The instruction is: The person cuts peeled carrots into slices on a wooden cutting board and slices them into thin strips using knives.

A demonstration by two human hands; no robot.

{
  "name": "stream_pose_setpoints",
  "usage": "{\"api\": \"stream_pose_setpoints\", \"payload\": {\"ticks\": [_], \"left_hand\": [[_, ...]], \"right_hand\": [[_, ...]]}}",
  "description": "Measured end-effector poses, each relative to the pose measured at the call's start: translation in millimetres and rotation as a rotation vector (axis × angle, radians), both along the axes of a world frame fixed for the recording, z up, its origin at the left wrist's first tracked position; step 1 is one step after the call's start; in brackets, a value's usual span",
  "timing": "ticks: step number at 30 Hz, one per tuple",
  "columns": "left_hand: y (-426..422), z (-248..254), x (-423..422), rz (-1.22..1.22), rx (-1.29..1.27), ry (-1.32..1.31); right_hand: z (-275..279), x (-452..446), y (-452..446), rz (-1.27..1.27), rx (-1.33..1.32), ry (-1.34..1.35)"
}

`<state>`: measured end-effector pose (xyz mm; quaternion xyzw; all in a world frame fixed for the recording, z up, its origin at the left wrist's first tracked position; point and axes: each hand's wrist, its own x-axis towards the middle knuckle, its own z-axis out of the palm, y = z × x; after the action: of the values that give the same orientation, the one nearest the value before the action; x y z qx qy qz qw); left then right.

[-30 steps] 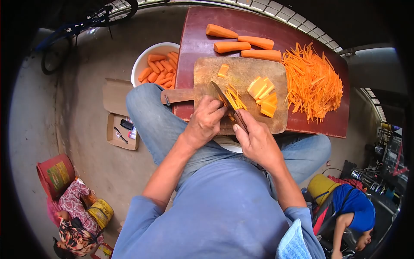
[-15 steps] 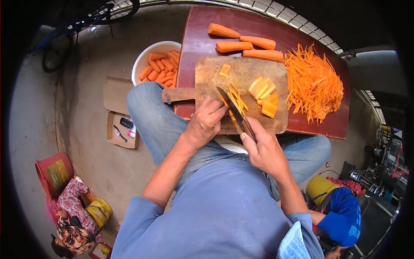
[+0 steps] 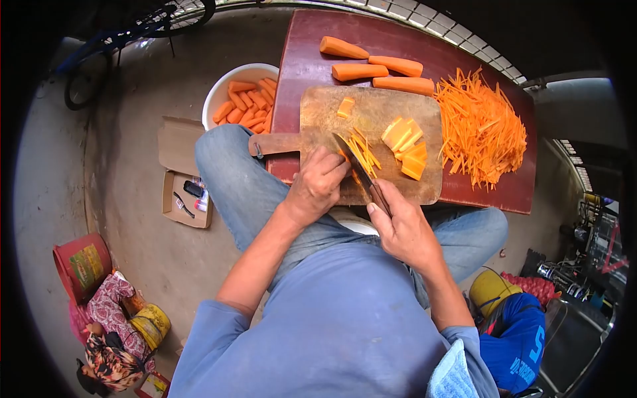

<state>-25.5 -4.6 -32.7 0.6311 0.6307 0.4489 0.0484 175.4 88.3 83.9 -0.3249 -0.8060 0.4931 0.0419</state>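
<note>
In my right hand [image 3: 405,222] is a kitchen knife [image 3: 357,166], gripped by its dark handle, blade pointing away over the wooden cutting board [image 3: 371,106]. Curled fingers of my left hand [image 3: 317,182] press a piece of carrot against the board on the blade's left side; most of that piece is hidden. Thin carrot strips [image 3: 365,152] lie just right of the blade. Further right on the board are stacked carrot slices [image 3: 403,134], and a small carrot piece [image 3: 346,107] sits near the far edge. The board rests on a dark red table [image 3: 305,46].
Several peeled carrots [image 3: 396,65] lie behind the board, beside a large heap of shredded carrot [image 3: 483,129]. A white tub of carrots [image 3: 212,99] stands left of the table. An open cardboard box [image 3: 174,215] is on the floor. Two other people sit at the lower left and lower right.
Both my hands and the knife stay almost in place, with the blade tilted slightly differently. The person at the lower right has leaned over, and their arm is out of sight.
</note>
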Motion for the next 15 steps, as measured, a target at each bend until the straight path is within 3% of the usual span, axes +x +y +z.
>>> {"api": "stream_pose_setpoints", "payload": {"ticks": [4, 10, 15], "left_hand": [[0.2, 2.2, 0.7, 0.0, 0.002, 0.011], [-1.8, 2.3, 2.5, 0.024, 0.004, 0.02], [-0.2, 0.0, 2.3, 0.014, 0.025, 0.02]], "right_hand": [[-20.9, -8.2, 2.4, 0.0, 0.06, 0.061], [5.9, -2.4, 2.2, 0.011, -0.034, -0.054], [-22.1, -9.0, -0.9, 0.003, 0.048, 0.064]]}}
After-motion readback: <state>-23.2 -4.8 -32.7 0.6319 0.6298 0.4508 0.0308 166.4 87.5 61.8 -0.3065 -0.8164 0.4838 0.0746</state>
